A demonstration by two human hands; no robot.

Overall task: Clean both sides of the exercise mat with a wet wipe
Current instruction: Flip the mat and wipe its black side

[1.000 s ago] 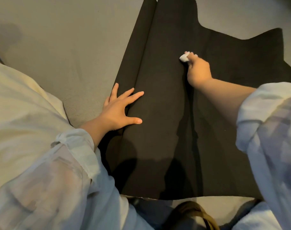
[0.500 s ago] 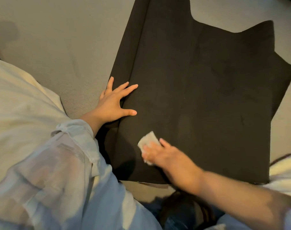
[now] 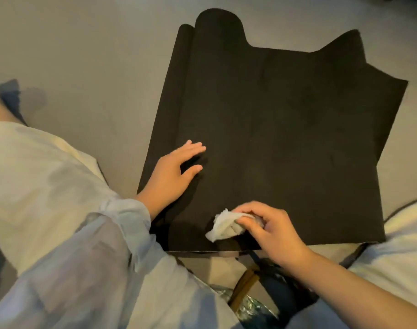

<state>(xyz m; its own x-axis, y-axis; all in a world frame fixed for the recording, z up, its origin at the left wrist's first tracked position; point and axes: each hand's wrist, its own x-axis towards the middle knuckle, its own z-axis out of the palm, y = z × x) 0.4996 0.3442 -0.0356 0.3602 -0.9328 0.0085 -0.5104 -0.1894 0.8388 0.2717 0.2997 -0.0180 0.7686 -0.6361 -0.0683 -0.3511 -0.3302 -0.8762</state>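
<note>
No readable text, label, brand, number or sign anywhere in view. Nothing printed on the black foam exercise mat (image 3: 274, 129), nothing on the crumpled white wet wipe (image 3: 223, 226), nothing on the pale loose sleeve (image 3: 88, 252). Crinkled shiny packaging (image 3: 250, 307) at the bottom edge too blurred and dark to show any lettering.
</note>
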